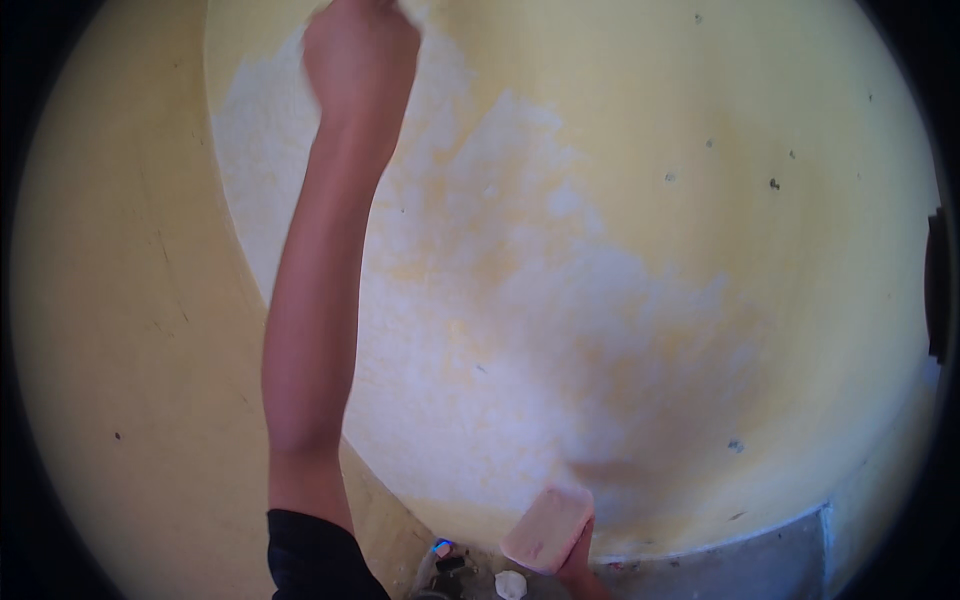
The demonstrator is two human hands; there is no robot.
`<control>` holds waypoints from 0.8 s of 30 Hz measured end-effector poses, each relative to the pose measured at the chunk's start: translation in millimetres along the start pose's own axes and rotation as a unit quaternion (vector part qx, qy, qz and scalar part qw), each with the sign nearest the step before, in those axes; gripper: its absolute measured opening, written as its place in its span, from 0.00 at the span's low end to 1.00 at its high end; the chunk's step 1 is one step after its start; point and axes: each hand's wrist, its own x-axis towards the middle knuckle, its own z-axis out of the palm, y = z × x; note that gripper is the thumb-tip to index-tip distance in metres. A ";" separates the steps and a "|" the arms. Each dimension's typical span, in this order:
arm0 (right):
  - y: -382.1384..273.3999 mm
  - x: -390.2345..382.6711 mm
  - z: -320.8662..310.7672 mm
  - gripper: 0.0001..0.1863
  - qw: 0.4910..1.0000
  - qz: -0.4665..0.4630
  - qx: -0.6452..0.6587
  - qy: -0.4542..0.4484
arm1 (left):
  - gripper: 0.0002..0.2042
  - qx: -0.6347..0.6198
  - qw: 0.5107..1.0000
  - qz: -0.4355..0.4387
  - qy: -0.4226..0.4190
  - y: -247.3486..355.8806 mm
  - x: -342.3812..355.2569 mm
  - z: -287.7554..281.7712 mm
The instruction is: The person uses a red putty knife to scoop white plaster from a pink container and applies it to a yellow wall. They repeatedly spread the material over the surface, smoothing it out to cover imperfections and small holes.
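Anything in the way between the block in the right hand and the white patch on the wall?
Nothing visible. The pinkish block in the right hand shows at the patch's lower edge. The left forearm crosses only the patch's left part, away from the block.

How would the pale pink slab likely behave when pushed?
The pale pink slab looks fairly stiff, showing no obvious sag. Its flat, rectangular shape suggests sliding over rolling. Its weight is probably manageable, since only the right hand seems to hold it.

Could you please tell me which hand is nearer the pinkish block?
Right: the right hand holds the block at its right edge; the left hand is far up-left.
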 end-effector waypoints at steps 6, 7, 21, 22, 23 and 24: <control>-5.7 3.9 -12.9 0.41 0.999 -0.026 -0.019 0.009 | 0.11 0.099 0.980 0.156 -0.076 -14.9 28.6 117.8; -7.9 4.7 -13.5 0.41 0.999 -0.029 -0.028 0.005 | 0.12 0.041 0.985 0.165 -0.034 -24.6 18.9 126.1; -32.0 -22.0 -39.0 0.38 0.997 -0.074 0.005 0.023 | 0.14 0.084 0.981 0.067 -0.160 -57.0 34.9 8.9; -36.5 -25.8 -38.6 0.37 0.997 -0.072 0.005 0.022 | 0.13 0.070 0.983 0.060 -0.161 -72.4 57.9 6.6; -41.7 -29.6 -38.2 0.37 0.997 -0.069 0.010 0.022 | 0.14 0.087 0.985 0.027 -0.144 -73.5 73.0 5.5; -50.8 -34.0 -38.3 0.36 0.996 -0.079 0.012 0.028 | 0.16 0.089 0.988 -0.010 -0.129 -72.2 81.8 16.6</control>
